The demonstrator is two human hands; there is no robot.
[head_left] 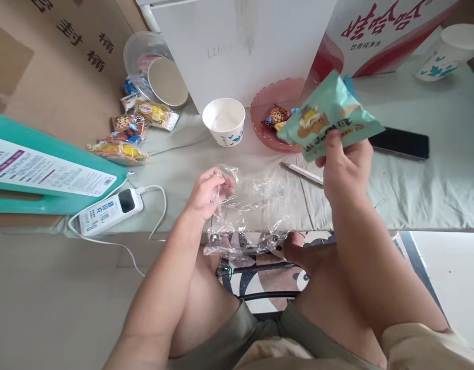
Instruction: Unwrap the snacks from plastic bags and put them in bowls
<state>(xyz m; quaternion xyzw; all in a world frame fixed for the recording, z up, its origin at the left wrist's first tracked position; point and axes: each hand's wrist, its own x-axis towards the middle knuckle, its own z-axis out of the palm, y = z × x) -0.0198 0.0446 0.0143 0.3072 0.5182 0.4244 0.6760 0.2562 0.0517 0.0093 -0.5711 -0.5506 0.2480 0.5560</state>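
The right hand [348,167] has its thumb and fingers clamped on a pale green packet [327,121], held up so that it partly hides a pink bowl [260,115]. Over on the left, I see the left hand [208,192], its fingers curled together on clear plastic wrapping [256,205] (crinkly stuff, catching the light), which spreads across the table's edge below a paper cup [227,131].

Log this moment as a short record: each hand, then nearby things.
Left hand: holds clear plastic bag
Right hand: holds green snack packet
Pink bowl: partly hidden by packet; wrapped snack inside
Paper cup: upright, left of bowl
Black phone: lying beyond right hand, to its right
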